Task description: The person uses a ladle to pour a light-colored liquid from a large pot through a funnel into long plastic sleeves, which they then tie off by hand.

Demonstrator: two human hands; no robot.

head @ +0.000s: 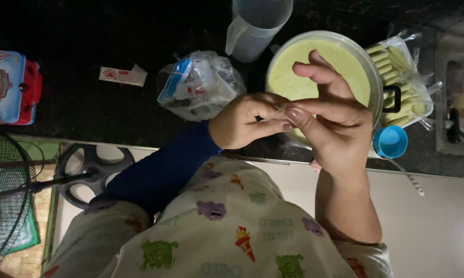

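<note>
My left hand (242,121), in a dark blue sleeve, and my bare right hand (335,123) meet over the near rim of a big round bowl (377,87) full of pale green liquid. The fingertips of both hands pinch a small thin clear piece of plastic (282,109) between them. Two fingers of my right hand stick up above the bowl. What the clear piece is I cannot make out.
On the dark counter stand a clear jug (255,25), a crumpled clear bag of packets (201,85), a small sachet (123,75), a blue cup (390,141) and a tray of green sticks in wrap (404,87). A fan (5,195) is at lower left.
</note>
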